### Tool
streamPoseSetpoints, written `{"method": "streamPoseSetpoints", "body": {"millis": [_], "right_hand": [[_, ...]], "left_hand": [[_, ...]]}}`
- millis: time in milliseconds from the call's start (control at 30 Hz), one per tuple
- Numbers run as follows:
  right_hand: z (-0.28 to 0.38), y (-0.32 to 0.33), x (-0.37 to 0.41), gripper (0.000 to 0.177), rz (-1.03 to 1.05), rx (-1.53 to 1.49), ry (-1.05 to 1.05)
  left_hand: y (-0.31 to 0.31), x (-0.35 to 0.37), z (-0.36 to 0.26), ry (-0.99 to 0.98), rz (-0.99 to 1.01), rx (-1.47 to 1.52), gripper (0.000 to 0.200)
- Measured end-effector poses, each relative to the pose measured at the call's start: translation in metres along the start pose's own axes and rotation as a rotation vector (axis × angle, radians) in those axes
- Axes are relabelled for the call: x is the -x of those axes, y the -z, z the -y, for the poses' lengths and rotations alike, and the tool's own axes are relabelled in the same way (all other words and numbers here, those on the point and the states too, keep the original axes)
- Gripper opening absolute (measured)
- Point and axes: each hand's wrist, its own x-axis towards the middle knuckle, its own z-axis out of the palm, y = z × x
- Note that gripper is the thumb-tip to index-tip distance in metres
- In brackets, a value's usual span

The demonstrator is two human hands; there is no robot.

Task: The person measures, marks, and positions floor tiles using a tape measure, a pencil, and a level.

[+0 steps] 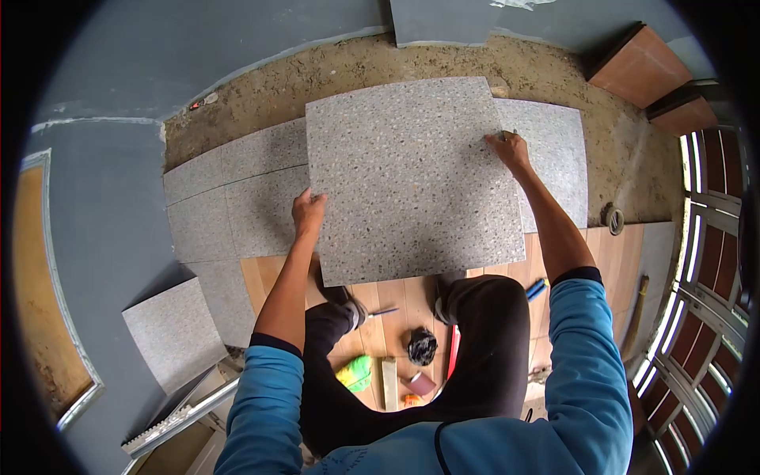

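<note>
A large square grey speckled floor tile (412, 182) is held up in front of me, spanning the space above my knees. My left hand (309, 211) grips its left edge, thumb on the upper face and fingers curled beneath. On the opposite edge, higher up, my right hand (511, 152) pinches the tile; its fingertips are partly hidden underneath. Matching tiles (198, 210) lie in rows on the floor to the left. Another speckled tile (550, 150) lies to the right, partly covered by the held one. Behind them runs a strip of rough bare ground (356, 67).
Wood-look flooring (621, 253) lies below, with a black bundle (422, 346), a green-yellow packet (356, 372) and a wooden strip (389, 384) between my legs. A tape roll (614, 219) sits at right. One tile (176, 332) leans at left; brown panels (641, 67) stand far right.
</note>
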Motion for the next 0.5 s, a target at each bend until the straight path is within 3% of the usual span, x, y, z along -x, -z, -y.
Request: {"method": "streamPoseSetpoints", "body": {"millis": [133,167,200,233,267,300,333,367,400,433,500], "right_hand": [[-0.039,-0.047,-0.081,0.053,-0.081,0.041,0.129],[-0.031,-0.069,-0.073,0.052,0.035,0.096,0.163],[-0.049,-0.072,-0.109,0.052,0.059,0.162,0.220],[-0.049,-0.083,-0.135,0.052,0.183,0.195,0.142],[-0.111,-0.156,-0.214,0.051,0.068,0.439,0.459],[-0.074,-0.124,-0.202,0.051,-0.067,0.329,0.198],[-0.041,-0.094,-0.189,0.051,-0.109,0.242,0.141],[-0.057,-0.123,-0.247,0.050,-0.208,0.249,0.246],[-0.020,-0.082,-0.223,0.045,-0.127,0.108,0.090],[-0.024,-0.101,-0.269,0.042,-0.200,0.060,0.048],[-0.004,-0.064,-0.285,0.044,-0.146,-0.059,-0.030]], "left_hand": [[-0.072,-0.065,0.006,-0.007,0.075,0.026,0.048],[-0.042,-0.053,0.027,0.018,0.011,-0.185,0.049],[-0.065,-0.083,0.039,-0.042,-0.044,-0.345,0.050],[-0.078,-0.099,0.049,-0.151,-0.213,-0.491,0.047],[-0.074,-0.117,0.029,0.000,0.035,-0.236,0.042],[-0.090,-0.136,0.012,-0.058,0.039,-0.061,0.040],[-0.093,-0.187,0.028,-0.105,0.105,-0.025,0.041],[-0.096,-0.219,0.014,-0.118,0.009,-0.168,0.044],[-0.098,-0.238,-0.001,-0.115,0.021,-0.165,0.048],[-0.102,-0.261,-0.021,-0.097,0.062,-0.119,0.051],[-0.116,-0.288,-0.075,-0.060,0.084,-0.159,0.049]]}}
